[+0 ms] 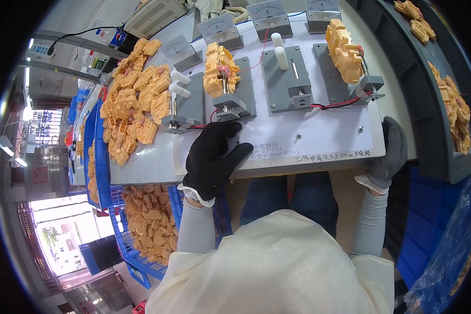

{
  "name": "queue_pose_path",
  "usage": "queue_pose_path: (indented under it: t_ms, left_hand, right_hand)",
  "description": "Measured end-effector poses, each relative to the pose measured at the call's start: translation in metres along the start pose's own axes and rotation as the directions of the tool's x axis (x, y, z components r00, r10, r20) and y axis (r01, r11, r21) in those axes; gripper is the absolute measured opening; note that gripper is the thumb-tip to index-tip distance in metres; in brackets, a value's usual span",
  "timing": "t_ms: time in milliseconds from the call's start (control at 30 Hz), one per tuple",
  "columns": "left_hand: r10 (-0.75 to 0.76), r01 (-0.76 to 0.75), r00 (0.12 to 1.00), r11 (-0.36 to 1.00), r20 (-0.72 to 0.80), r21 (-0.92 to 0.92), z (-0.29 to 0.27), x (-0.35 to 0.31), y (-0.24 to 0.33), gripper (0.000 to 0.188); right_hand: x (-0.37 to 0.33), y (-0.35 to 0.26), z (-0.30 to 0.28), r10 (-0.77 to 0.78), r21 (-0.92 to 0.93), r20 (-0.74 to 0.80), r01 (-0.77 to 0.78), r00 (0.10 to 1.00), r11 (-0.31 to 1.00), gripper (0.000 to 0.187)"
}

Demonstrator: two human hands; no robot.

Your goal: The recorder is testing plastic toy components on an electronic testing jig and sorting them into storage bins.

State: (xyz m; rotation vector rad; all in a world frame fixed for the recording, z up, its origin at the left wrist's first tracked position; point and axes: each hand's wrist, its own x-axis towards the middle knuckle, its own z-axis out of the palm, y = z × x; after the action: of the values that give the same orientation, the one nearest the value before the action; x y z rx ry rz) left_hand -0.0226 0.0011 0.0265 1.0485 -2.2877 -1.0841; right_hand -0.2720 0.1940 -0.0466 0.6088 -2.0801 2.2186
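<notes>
My left hand, in a black glove, rests at the front of the white-topped board, thumb and fingers apart with nothing between them. Just beyond its fingertips, an orange plastic housing sits upright in a grey clamp fixture. My right hand, in a dark grey glove, lies over the right front corner of the board, fingers stretched out along its edge. Farther back on that side, another orange housing is held in a fixture. Two fixtures with white-handled clamps, the left one and the third one, hold no housing.
Several analog meters stand behind the fixtures, joined by red and black wires. Orange housings are heaped on the left. A blue crate below and a dark grey tray at right hold more.
</notes>
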Motion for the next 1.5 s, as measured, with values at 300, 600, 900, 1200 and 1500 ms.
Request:
queue_pose_path:
  t_ms: [300, 600, 900, 1200, 1500]
  left_hand:
    - [0.026, -0.026, 1.000, 0.999, 0.006, 0.019, -0.002, 0.000, 0.003, 0.041]
    - [0.028, -0.028, 0.999, 0.999, 0.029, 0.015, -0.001, 0.004, -0.003, 0.037]
    - [0.062, -0.104, 0.984, 0.962, -0.170, -0.251, 0.002, 0.005, -0.009, 0.047]
    - [0.310, -0.425, 0.871, 0.864, -0.380, -0.270, 0.026, 0.003, 0.015, 0.051]
    - [0.287, -0.353, 0.935, 0.725, -0.206, -0.592, 0.020, 0.003, -0.006, 0.042]
  right_hand:
    - [-0.001, 0.005, -0.002, -0.149, -0.207, 0.056, 0.158, 0.987, 0.966, 0.024]
    - [0.000, 0.003, -0.002, -0.273, -0.353, 0.123, 0.299, 0.954, 0.887, 0.024]
    - [0.005, 0.007, -0.005, -0.238, -0.299, 0.079, 0.251, 0.968, 0.921, 0.022]
    - [-0.008, -0.093, 0.033, -0.419, 0.014, -0.223, 0.433, 0.880, 0.901, 0.027]
    - [-0.008, -0.174, 0.203, 0.123, -0.329, 0.936, 0.696, 0.329, 0.638, 0.046]
